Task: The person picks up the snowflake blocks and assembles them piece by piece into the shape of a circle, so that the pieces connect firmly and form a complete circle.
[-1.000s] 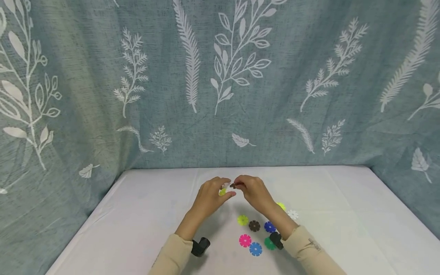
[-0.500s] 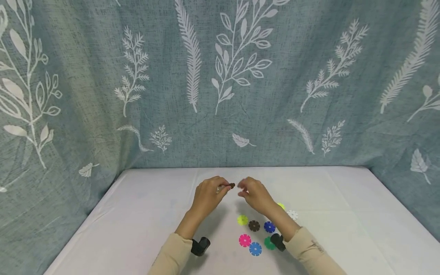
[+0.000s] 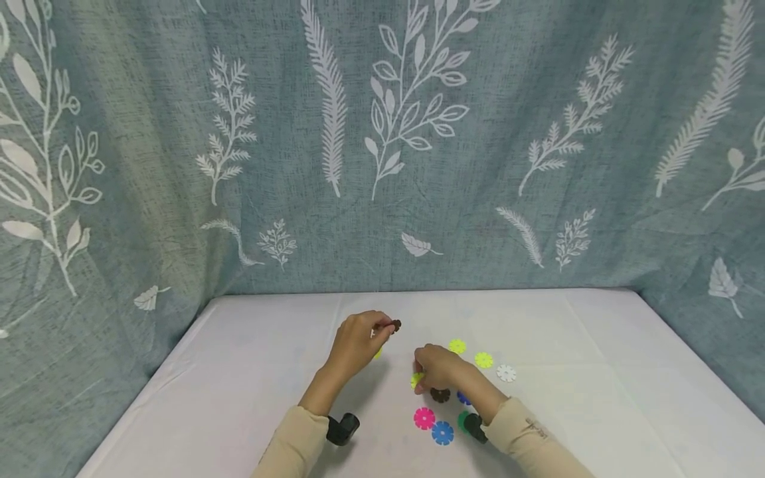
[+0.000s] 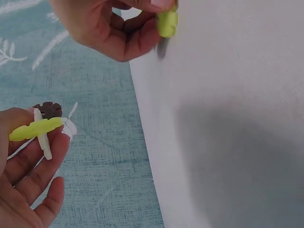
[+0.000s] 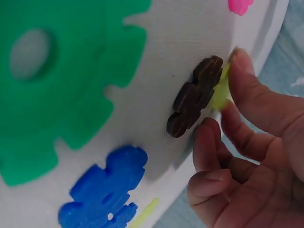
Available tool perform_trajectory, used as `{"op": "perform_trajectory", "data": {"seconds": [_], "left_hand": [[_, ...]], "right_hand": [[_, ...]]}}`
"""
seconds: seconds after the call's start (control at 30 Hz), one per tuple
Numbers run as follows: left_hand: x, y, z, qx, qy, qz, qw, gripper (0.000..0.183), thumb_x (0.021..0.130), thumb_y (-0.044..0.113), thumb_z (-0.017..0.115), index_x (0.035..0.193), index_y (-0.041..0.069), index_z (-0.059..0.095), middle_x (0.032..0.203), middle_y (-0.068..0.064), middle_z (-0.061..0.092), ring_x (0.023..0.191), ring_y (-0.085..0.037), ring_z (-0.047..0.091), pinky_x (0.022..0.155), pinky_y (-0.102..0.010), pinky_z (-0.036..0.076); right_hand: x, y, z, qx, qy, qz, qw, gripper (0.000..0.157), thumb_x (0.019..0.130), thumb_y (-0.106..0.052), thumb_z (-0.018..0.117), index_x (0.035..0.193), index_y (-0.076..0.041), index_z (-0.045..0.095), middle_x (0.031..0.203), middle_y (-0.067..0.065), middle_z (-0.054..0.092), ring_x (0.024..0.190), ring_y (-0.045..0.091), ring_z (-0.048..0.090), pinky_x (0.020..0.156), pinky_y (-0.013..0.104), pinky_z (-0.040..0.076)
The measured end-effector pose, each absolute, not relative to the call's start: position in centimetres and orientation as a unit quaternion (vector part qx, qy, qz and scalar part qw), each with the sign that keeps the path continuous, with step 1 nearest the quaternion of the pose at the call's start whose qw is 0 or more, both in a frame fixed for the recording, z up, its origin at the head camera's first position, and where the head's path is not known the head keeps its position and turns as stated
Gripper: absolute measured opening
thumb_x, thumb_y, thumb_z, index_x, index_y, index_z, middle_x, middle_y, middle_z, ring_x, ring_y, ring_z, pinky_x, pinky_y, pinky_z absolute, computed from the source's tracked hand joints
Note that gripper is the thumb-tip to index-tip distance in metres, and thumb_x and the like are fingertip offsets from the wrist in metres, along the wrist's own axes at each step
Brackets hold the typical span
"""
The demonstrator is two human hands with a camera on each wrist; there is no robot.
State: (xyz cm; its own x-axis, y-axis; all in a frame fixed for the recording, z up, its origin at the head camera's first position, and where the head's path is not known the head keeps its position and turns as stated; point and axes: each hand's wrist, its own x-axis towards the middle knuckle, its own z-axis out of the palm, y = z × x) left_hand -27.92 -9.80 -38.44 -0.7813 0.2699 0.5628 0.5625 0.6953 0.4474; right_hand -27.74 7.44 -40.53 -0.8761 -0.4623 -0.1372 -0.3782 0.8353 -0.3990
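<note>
My left hand [image 3: 356, 338] is raised over the table and pinches a small joined cluster of notched plastic discs. In the left wrist view the cluster shows a yellow disc [image 4: 35, 129] crossed by a white disc [image 4: 44, 145], with a brown disc [image 4: 50, 110] at its far side. Lower and to the right, my right hand [image 3: 439, 365] pinches a yellow-green disc [image 3: 416, 380] between thumb and fingers. That disc looks tilted on edge in the left wrist view. Just beside the right fingertips lies another brown disc [image 5: 194, 97], flat on the table.
Loose notched discs lie around the right forearm: pink [image 3: 425, 418], light blue [image 3: 443, 433], green [image 3: 463, 420], dark blue [image 3: 463, 398], white [image 3: 506, 373] and two yellow ones, a nearer disc [image 3: 484, 360] and a farther disc [image 3: 457, 346]. A patterned curtain [image 3: 382, 252] hangs behind the white table [image 3: 269, 372].
My right hand has left the brown disc at the left hand's cluster, come down toward me and taken hold of the yellow-green disc. The left hand keeps the cluster and has shifted slightly.
</note>
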Motion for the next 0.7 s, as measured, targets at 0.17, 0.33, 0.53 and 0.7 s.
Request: {"op": "perform_trajectory", "data": {"seconds": [0.17, 0.33, 0.53, 0.7], "left_hand": [[-28.0, -9.5, -38.6, -0.227, -0.894, -0.304, 0.238, 0.005, 0.080, 0.010, 0.069, 0.075, 0.009, 0.069, 0.074, -0.001, 0.068, 0.069, -0.013, 0.064, 0.056, -0.020, 0.044], [-27.9, -9.2, -38.8, -0.225, -0.900, -0.295, 0.230, 0.004, 0.079, 0.012, 0.070, 0.075, 0.012, 0.070, 0.075, 0.001, 0.068, 0.070, -0.013, 0.065, 0.056, -0.020, 0.045], [-27.7, -8.8, -38.8, -0.227, -0.898, -0.286, 0.243, 0.004, 0.079, 0.014, 0.071, 0.075, 0.013, 0.070, 0.073, 0.003, 0.067, 0.066, -0.011, 0.063, 0.057, -0.019, 0.046], [-27.7, -8.5, -38.8, -0.235, -0.892, -0.291, 0.255, 0.005, 0.078, 0.015, 0.072, 0.075, 0.011, 0.071, 0.074, 0.002, 0.068, 0.065, -0.010, 0.063, 0.056, -0.019, 0.045]], "right_hand": [[-28.6, 8.3, -40.6, -0.213, 0.933, -0.270, 0.103, 0.020, 0.074, -0.010, 0.075, 0.081, -0.005, 0.057, 0.071, 0.004, 0.058, 0.062, 0.014, 0.052, 0.056, 0.026, 0.043], [-30.2, 9.7, -39.8, -0.193, 0.881, -0.428, 0.060, 0.007, 0.086, -0.004, 0.060, 0.087, 0.002, 0.057, 0.066, 0.009, 0.063, 0.058, 0.026, 0.063, 0.050, 0.024, 0.041], [-30.9, 10.1, -38.3, -0.184, 0.852, -0.488, 0.052, 0.012, 0.089, -0.006, 0.056, 0.093, 0.005, 0.057, 0.069, 0.010, 0.065, 0.065, 0.031, 0.065, 0.055, 0.035, 0.049], [-30.8, 10.0, -37.9, -0.186, 0.850, -0.490, 0.049, 0.012, 0.089, -0.006, 0.056, 0.093, 0.005, 0.059, 0.069, 0.009, 0.065, 0.066, 0.033, 0.065, 0.054, 0.031, 0.048]]}}
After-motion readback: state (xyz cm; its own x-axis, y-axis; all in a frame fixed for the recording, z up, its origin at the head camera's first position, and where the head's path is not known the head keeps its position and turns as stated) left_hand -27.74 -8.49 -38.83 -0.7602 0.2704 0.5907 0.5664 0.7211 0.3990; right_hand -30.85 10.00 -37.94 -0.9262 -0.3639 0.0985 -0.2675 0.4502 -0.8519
